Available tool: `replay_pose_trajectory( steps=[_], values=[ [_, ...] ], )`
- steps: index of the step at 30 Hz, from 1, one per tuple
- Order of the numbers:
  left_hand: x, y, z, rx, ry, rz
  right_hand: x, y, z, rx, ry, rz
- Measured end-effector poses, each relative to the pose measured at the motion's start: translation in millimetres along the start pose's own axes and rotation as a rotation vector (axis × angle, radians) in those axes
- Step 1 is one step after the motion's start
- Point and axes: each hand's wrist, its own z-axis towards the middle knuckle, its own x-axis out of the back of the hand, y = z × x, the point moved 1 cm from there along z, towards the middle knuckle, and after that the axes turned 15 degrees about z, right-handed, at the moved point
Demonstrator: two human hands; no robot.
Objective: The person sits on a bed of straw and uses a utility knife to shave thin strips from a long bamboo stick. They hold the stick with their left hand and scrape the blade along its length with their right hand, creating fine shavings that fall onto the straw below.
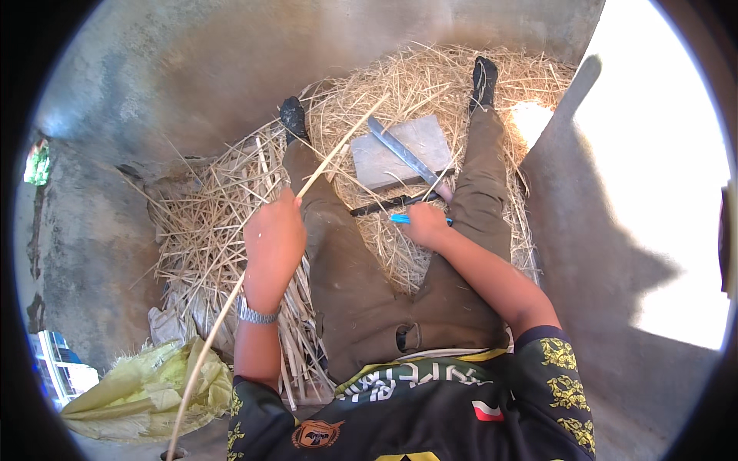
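My left hand point(275, 238) is closed around a long, pale, thin strip point(335, 156), which looks like split bamboo or cane. The strip runs slantwise from above the straw past my left forearm to the lower left. In front of my right thigh, my right hand point(425, 225) grips a small bright blue tool point(400, 219); its working end is hidden, so its kind is unclear. Just beyond that hand lies a long-bladed knife point(401, 150), resting across a grey rectangular block point(427, 137). A dark, narrow object point(382, 206) lies between the block and my right hand.
Pale shavings point(415, 77) cover the floor between and beyond my outstretched legs. A heap of split strips point(223, 207) lies to my left, with a yellowish woven sack point(154, 396) nearer. Concrete walls point(231, 46) rise ahead and at the sides; bright sunlight falls on the right.
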Motion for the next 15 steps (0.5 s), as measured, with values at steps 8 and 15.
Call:
replay_pose_trajectory(
  steps=[8,15],
  values=[
    [0,7,59,-0.235,-0.012,0.150,13,-9,20,-0.034,-0.063,0.431],
    [65,23,25,-0.286,-0.077,0.296,26,-97,5,-0.174,-0.586,1.834]
  ],
)
